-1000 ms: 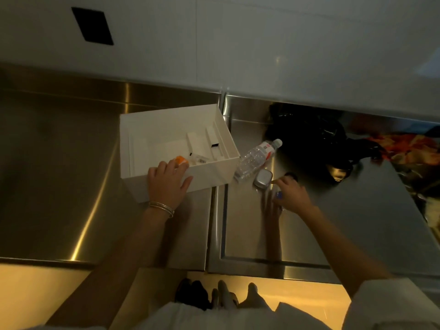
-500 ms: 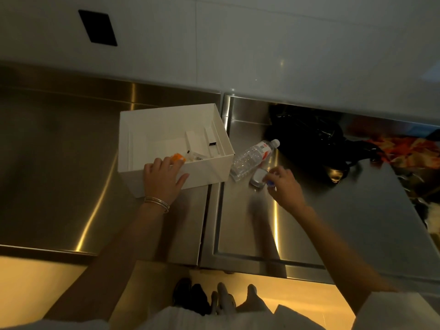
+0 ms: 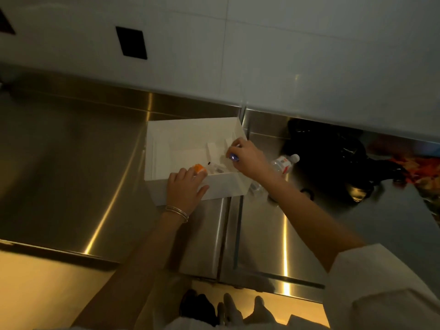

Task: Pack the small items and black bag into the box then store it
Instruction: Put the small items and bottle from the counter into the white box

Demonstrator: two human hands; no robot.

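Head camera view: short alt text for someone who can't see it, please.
The right hand holds a small blue-tipped item over a white box on a steel counter, while the left hand rests on the box's near rim. A plastic bottle and a black bag lie right of the box.

The left hand (image 3: pixel 184 190) is laid palm down on the near wall of the box (image 3: pixel 223 188), with the fingers held straight over the rim and the thumb spread to the right. Thin bangles (image 3: pixel 177 212) are worn at its wrist, and the bare forearm is stretched up from the lower left. The right hand (image 3: pixel 247 159) is held over the box's right end with fingers curled and a blue item (image 3: pixel 234 157) pinched at the fingertips; its forearm is bare, and a white sleeve (image 3: pixel 381 289) is seen at the upper arm.
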